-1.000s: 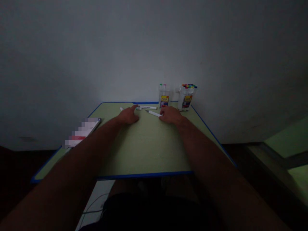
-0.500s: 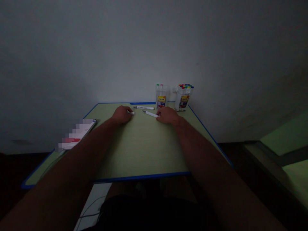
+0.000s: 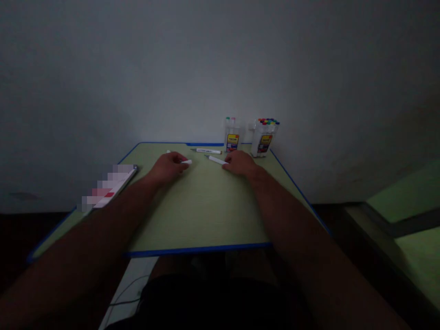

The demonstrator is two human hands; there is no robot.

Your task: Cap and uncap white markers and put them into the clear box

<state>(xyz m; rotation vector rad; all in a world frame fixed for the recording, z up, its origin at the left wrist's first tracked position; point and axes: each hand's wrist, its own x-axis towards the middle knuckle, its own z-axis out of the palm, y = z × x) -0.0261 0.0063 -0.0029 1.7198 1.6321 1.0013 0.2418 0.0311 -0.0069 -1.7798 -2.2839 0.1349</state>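
Two bare forearms stretch over a pale green table (image 3: 202, 206) edged in blue, a partly blurred white-and-red item (image 3: 120, 183) at its left side. Now the hands: the left hand (image 3: 168, 166) pinches a small white piece (image 3: 186, 162), cap or pen end, can't tell which; the right hand (image 3: 240, 162) grips a white marker (image 3: 216, 160) by its rear, tip pointing left, just above or on the tabletop. Beyond them lies a second marker (image 3: 206, 151), then two clear marker cases (image 3: 233, 142), the right one crowded with coloured ends, before a grey wall (image 3: 189, 68).
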